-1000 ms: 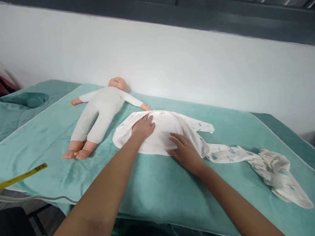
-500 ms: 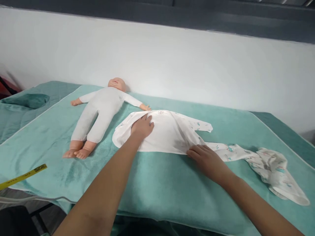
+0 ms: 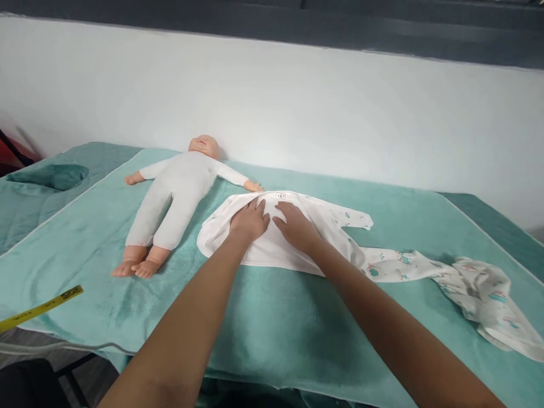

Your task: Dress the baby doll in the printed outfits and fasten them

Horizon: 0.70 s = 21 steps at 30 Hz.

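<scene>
Both hands (image 3: 250,222) (image 3: 297,228) partly hide the white garment (image 3: 340,226).

A: What's diff vs 1 s ago?

B: Right hand (image 3: 297,226). It was flat on the near-right part of the white cotton baby sleepsuit (image 3: 272,254). By 0.5 s ago it had slid to the hem, twd the near edge of the teal plush mat (image 3: 276,331).

A: And now?

B: It's up twd the mat's far edge, palm down on the suit's chest, just below the small neck label (image 3: 279,196). It's just beside the left hand (image 3: 250,221); before, the 2 were well apart.

A: Forearm?

B: Now crosses the hem it left.
</scene>
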Available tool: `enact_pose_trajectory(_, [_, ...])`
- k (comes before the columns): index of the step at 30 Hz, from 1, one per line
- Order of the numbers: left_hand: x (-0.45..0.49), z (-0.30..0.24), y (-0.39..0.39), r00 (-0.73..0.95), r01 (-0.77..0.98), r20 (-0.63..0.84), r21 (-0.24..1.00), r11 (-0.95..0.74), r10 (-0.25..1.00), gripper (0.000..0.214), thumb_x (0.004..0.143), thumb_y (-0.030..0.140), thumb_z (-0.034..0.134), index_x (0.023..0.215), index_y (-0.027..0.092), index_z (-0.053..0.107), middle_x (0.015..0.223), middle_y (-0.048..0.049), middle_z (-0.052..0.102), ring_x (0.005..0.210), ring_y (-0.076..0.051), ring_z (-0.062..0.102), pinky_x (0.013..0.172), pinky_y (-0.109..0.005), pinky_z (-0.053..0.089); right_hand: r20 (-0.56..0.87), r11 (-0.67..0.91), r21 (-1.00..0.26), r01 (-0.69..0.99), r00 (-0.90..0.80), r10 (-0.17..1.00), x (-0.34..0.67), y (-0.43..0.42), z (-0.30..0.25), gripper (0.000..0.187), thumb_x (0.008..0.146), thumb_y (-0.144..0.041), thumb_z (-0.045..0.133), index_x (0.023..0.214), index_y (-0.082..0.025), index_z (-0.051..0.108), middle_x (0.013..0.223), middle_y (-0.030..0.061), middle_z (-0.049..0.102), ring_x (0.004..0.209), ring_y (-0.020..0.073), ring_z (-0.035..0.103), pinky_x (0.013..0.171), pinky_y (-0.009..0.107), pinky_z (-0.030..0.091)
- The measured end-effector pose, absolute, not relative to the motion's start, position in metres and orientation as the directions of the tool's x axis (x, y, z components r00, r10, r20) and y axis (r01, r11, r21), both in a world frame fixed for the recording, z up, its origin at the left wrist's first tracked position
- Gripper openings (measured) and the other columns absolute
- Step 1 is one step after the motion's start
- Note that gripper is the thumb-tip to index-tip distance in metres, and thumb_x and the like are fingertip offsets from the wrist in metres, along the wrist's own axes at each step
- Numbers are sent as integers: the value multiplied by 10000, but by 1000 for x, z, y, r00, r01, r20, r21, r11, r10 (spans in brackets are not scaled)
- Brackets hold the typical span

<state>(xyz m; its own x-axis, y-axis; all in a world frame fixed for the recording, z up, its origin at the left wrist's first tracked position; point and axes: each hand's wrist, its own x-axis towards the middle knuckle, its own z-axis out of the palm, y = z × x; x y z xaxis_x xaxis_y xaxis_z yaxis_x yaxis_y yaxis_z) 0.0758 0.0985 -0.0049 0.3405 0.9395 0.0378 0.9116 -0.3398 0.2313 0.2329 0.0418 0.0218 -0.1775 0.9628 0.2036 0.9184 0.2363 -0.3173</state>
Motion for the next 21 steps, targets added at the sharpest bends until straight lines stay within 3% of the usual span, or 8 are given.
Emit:
enact_pose_trajectory(5, [77,-5,97,316,917,87,226,-328,945,616,975,444,297,1554,233,277,1626,-62,299,1471,-258,322,1202,-427,284,185,100,-275,956,-50,981,216,81,-1,506,996,-292,344,1446,-83,444,1534,172,433,1453,260,331,1182,438,257])
enact_pose_trajectory(9, [78,-6,93,314,911,164,227,-345,935,651,975,408,302,1587,236,161,1630,-50,292,1472,-255,320,1215,-425,273,157,52,-197,979,-21,987,220,80,-7,617,1002,-417,316,1546,-127,300,1649,101,208,1516,274,173,1212,502,144])
enact_pose_trajectory(14, [79,-5,93,297,916,135,238,-322,945,643,977,430,289,1583,239,186,1634,-42,282,1481,-258,306,1216,-438,268,95,-23,-105,994,33,995,221,82,-6,726,994,-522,254,1601,-153,104,1674,38,1,1540,271,1,1213,540,90])
enact_pose_trajectory(21, [81,-1,98,303,921,7,255,-295,953,617,975,429,300,1539,180,320,1625,-86,293,1466,-276,337,1196,-430,303,5,-49,-67,997,50,999,218,85,-8,707,994,-529,214,1599,-169,157,1673,37,58,1537,287,37,1209,539,95])
